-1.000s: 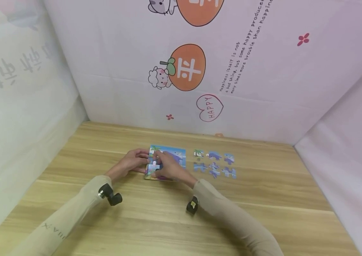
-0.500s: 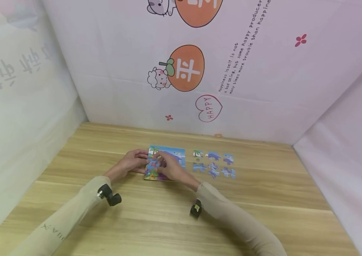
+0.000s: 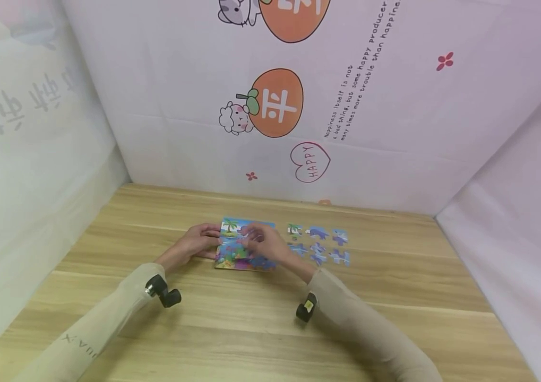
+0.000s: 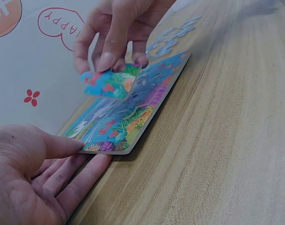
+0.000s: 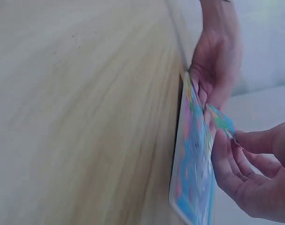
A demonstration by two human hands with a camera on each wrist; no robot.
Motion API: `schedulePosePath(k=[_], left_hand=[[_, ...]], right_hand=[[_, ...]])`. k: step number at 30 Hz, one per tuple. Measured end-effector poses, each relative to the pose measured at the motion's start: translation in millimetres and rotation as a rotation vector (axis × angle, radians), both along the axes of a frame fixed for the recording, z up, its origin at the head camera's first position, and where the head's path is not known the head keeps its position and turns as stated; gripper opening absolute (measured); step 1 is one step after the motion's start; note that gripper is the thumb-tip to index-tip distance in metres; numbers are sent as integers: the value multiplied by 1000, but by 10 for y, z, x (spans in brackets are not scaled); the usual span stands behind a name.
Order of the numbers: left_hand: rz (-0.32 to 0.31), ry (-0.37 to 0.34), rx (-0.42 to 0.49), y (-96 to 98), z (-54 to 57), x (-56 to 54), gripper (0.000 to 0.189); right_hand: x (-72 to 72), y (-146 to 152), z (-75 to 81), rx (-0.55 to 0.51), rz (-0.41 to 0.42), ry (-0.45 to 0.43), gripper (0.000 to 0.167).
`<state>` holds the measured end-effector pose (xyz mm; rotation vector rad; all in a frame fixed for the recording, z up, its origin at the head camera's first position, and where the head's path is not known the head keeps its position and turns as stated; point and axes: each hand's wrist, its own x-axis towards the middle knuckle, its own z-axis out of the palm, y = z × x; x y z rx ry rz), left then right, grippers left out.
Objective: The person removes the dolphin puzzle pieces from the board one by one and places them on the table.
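My left hand [image 3: 197,241] holds the left end of a colourful sea-scene puzzle board [image 4: 151,96], thumb on its top edge and fingers at its underside. Above the board, my right hand [image 3: 267,244] pinches a loose jigsaw piece [image 4: 115,84] between thumb and fingers. The piece is tilted and shows blue, green and red print; the right wrist view shows the same piece [image 5: 221,121] held out from the fingertips. In the head view the right hand covers part of the board's right half.
Several loose jigsaw pieces [image 3: 318,233] lie in two rows on the wooden table [image 3: 232,318], right of the board. A printed white cloth wall [image 3: 370,175] rises behind the table, with further white cloth on both sides.
My right hand has drawn to the right across the board, away from its left end, with the jigsaw piece in its fingers. My left hand has stayed at the board's edge.
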<state>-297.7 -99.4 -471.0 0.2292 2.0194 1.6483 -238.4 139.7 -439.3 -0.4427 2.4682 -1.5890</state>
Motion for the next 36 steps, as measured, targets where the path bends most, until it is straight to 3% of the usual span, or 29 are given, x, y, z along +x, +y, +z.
schedulePosePath(k=[7,17,28,36], left_hand=[[16,-5,-9,-12,24,-5,54],[8,-9,13,14,-46,-30,55],[-3,-20,39,-13,-55,3,55],[-2,-6,28,-14,-30,-1,54]], right_hand=[[26,318,27,-97,-69,-128,24],[193,799,87,-38,-91,-173,24],[424,1132,49,190,-146,-114,15],[564,1161,27,215,-151,-128,11]])
